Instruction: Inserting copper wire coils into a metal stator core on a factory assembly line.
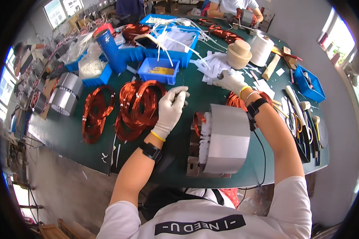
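Observation:
Both my hands wear white gloves. My left hand [170,109] is raised over the table beside the copper wire coils [137,105], its fingers curled together; whether anything thin is pinched there is too small to make out. My right hand [232,81] reaches to the loose white paper slips [211,65], with its fingers bent in at their near edge, and what they grip is hidden. Between my forearms lies a grey metal motor stator [228,139] on its side, white insulation and some copper wire showing at its left end. Another wire coil [236,100] is partly behind my right wrist.
Blue bins [158,71] stand at the back, near a blue cylinder [111,51]. A second stator [66,93] sits left. Thread spool [261,49], cream block [239,54], mallet [316,120] and scissors [298,122] lie right. A co-worker [232,6] handles another stator across the table.

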Demonstrator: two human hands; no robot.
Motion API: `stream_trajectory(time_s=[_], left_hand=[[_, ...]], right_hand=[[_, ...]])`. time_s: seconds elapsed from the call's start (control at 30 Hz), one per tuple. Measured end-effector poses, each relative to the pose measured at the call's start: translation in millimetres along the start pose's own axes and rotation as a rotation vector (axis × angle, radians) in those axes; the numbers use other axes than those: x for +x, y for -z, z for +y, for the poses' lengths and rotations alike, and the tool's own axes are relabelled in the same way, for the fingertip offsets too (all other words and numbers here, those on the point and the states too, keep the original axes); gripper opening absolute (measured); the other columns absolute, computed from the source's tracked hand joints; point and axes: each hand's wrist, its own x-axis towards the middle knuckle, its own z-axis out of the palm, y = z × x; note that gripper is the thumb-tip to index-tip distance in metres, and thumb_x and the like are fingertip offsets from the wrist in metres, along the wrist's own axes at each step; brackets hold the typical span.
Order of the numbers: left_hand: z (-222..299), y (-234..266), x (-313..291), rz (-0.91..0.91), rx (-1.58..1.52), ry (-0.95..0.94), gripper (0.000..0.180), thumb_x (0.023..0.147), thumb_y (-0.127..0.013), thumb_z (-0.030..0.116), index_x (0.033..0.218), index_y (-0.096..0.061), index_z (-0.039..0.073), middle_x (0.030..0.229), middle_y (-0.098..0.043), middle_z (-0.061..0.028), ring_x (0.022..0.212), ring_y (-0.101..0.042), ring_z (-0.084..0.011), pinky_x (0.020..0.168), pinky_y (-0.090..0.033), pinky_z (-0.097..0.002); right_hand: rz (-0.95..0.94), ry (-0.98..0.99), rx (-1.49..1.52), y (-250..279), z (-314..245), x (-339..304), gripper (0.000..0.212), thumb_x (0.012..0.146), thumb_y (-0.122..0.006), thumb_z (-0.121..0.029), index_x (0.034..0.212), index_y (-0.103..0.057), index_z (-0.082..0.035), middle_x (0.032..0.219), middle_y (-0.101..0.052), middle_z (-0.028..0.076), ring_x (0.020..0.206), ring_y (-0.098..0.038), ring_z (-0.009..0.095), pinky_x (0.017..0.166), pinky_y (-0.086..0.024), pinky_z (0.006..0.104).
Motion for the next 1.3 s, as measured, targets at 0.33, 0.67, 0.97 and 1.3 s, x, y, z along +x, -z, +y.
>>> stream_trajectory(time_s=[0.33, 0.67, 0.97, 1.3], left_hand=[[74.4, 4.0, -0.3, -0.192, -0.167, 0.042, 0.072, 0.088, -0.072, 0.018, 0.149, -0.038, 0.001, 0.11, -0.05, -0.0021, 0.087, -0.055, -0.0084, 0.077, -0.048, -0.0239], [136.7, -13.0, 2.3, -0.372, 0.235, -0.143, 0.057, 0.077, -0.079, 0.004, 0.131, -0.063, 0.009, 0.092, -0.053, 0.0044, 0.074, -0.046, -0.0042, 0.072, -0.045, -0.0187], [163.5, -29.6, -17.4, -0.36, 0.36, -0.238, 0.039, 0.077, -0.08, 0.002, 0.115, -0.072, 0.006, 0.093, -0.067, 0.0005, 0.071, -0.054, -0.0046, 0.064, -0.046, -0.0201], [185.4, -58.5, -12.4, -0.38, 0.537, -0.809, 0.018, 0.082, -0.076, 0.008, 0.097, -0.073, -0.001, 0.087, -0.07, -0.0067, 0.071, -0.061, -0.0107, 0.067, -0.049, -0.0234]], right_hand=[[-0.426, 0.164, 1.105, 138.7, -23.1, -94.9, 0.026, 0.085, -0.071, -0.01, 0.107, -0.062, 0.003, 0.086, -0.064, 0.005, 0.076, -0.059, 0.009, 0.071, -0.049, 0.0236], [-0.38, 0.23, 1.295, 162.0, -10.1, -130.6, 0.034, 0.083, -0.072, -0.005, 0.114, -0.061, 0.006, 0.094, -0.065, 0.007, 0.078, -0.06, 0.011, 0.074, -0.049, 0.0221], [-0.184, 0.237, 0.98, 173.5, -5.2, -163.5, 0.034, 0.087, -0.071, -0.013, 0.116, -0.061, 0.002, 0.096, -0.066, 0.006, 0.085, -0.061, 0.012, 0.079, -0.05, 0.0249], [0.207, 0.547, 1.201, 156.6, -41.5, -183.0, 0.033, 0.087, -0.077, -0.024, 0.105, -0.065, 0.0, 0.081, -0.064, 0.001, 0.076, -0.059, 0.006, 0.068, -0.049, 0.023]])
